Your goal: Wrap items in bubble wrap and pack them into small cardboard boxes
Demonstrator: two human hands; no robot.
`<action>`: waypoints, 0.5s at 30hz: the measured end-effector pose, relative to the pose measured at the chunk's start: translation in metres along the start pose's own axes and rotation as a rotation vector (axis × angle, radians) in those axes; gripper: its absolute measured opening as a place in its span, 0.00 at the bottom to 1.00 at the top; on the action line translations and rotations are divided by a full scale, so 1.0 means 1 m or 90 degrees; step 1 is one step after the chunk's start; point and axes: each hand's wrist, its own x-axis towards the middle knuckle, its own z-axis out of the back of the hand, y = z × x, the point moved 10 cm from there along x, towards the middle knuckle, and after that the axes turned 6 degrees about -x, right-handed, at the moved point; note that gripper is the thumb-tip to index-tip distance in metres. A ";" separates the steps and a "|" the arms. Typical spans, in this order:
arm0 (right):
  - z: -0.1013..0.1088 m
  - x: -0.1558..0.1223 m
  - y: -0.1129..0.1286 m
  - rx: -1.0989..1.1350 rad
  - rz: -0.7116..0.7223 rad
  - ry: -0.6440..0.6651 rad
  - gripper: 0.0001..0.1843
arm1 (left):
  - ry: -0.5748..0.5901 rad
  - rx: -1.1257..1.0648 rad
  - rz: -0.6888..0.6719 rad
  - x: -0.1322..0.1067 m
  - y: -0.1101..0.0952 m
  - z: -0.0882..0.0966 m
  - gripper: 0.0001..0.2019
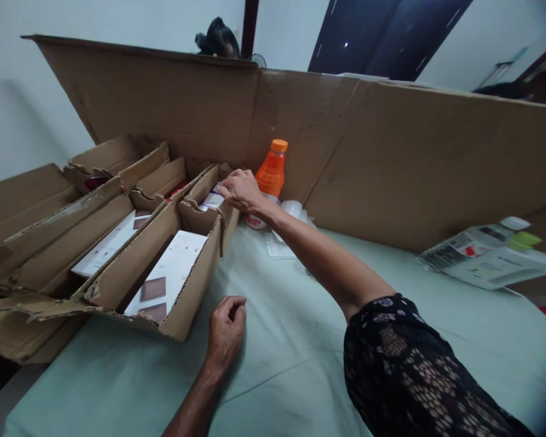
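Note:
My right hand (242,191) reaches over the narrow cardboard compartment (228,227) at the back. Its curled fingertips touch white boxes with purple edges (213,199) there; what lies between the fingers is hidden. My left hand (226,331) rests loosely curled on the green cloth (273,376), with nothing in it. Left of that hand, a long open cardboard tray (195,285) contains white boxes with brown squares (175,267). Similar white boxes (107,246) lie in the neighbouring tray.
An orange bottle (272,173) stands behind my right hand, near clear plastic packaging (282,243). At right, a clear bottle (473,243) lies beside a white packet (495,267). A tall cardboard wall (414,164) borders the back; a person's head (221,39) shows above it.

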 end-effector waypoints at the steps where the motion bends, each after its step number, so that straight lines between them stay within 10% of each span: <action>1: 0.002 -0.001 -0.003 -0.004 -0.004 0.011 0.24 | 0.001 -0.001 0.000 0.000 0.000 0.000 0.12; 15: -0.029 0.020 -0.011 -0.018 0.030 0.173 0.16 | 0.008 0.015 0.002 0.000 0.000 -0.002 0.12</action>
